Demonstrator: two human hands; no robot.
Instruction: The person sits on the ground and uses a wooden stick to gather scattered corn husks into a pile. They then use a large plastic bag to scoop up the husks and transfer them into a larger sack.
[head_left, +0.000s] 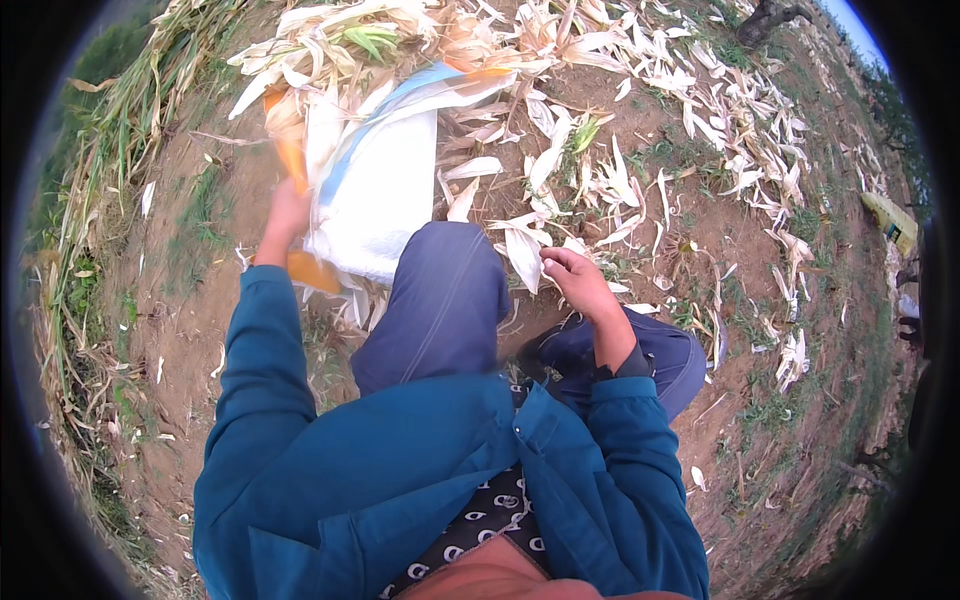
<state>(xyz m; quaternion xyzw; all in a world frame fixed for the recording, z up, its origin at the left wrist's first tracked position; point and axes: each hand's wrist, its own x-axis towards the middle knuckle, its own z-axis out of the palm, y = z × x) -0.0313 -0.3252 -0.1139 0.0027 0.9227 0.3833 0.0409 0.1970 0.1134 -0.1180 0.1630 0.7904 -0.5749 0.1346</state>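
Note:
A white woven sack (390, 187) with a blue stripe and orange parts lies on the soil in front of my left knee. My left hand (289, 210) is at the sack's left side, blurred, close to an orange piece (289, 150); whether its fingers grip anything cannot be told. Another orange piece (311, 271) shows below it, by the sack's lower left corner. My right hand (576, 279) is above my right knee, fingers loosely curled, near a dry corn husk (523, 251). No object shows in it.
Dry corn husks (547, 150) lie scattered ahead and to the right, with a heap (330, 45) beyond the sack. Corn stalks (142, 127) line the left edge. A yellowish sack (891, 221) lies at the far right, and a dark tree trunk (769, 22) stands at the top right.

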